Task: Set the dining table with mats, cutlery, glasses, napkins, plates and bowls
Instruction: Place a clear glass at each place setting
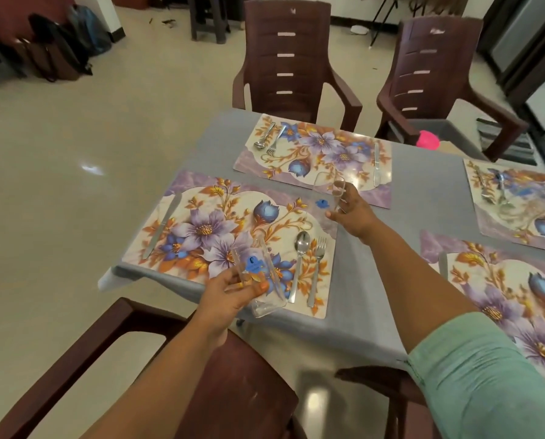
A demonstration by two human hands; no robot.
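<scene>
Brown chair [233,375] sits closest, under the left forearm, its lower part cut off by the frame edge. Left hand [230,296] grips a clear glass [261,277] tilted over the near edge of the closest mat [201,223], fingers curled round it; blue sticker on the glass, rim outline hard to trace against the floral print. Just right of that hand: spoon [300,258] and fork [318,264] lying side by side on the mat. Knife [162,226] on the mat's far left side.

Right hand [352,210] reaches forward, pinching a second clear glass [328,198] between the closest mat and the far mat [315,160]; can't tell if its base touches the table [220,144]. Glass nearly invisible apart from a blue sticker.

Beyond the right hand, the far mat carries cutlery at both ends. Right of the right arm, two more mats, both cut off by the frame; cutlery there is blurred. Green sleeve [486,375] covers the right upper arm.
</scene>
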